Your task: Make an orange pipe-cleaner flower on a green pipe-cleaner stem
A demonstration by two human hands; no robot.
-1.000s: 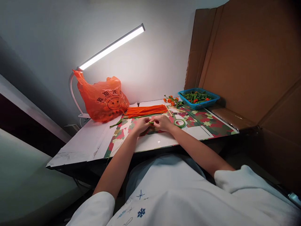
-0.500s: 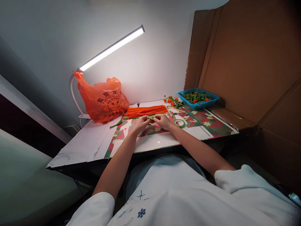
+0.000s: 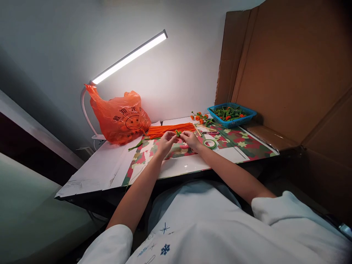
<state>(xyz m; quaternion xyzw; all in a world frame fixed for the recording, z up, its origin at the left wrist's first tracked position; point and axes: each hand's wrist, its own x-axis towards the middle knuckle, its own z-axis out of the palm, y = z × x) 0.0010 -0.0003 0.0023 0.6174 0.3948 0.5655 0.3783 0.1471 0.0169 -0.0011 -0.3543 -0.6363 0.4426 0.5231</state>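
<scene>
The right hand [image 3: 191, 140]'s fingers pinch a small green piece [image 3: 178, 132] over the table [image 3: 103, 168], the left hand [image 3: 166, 143] meeting it with an unclear grip, orange pipe cleaners [image 3: 165, 129] beyond, green tape roll [image 3: 210, 143] rightward, blue basket [image 3: 238, 124] farther out.

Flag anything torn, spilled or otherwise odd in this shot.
The white covering left of the patterned sheet looks scuffed and creased at its near left corner, unlike its smoother middle. Nothing looks spilled. The green piece between the left hand and right hand is too small to judge.
</scene>
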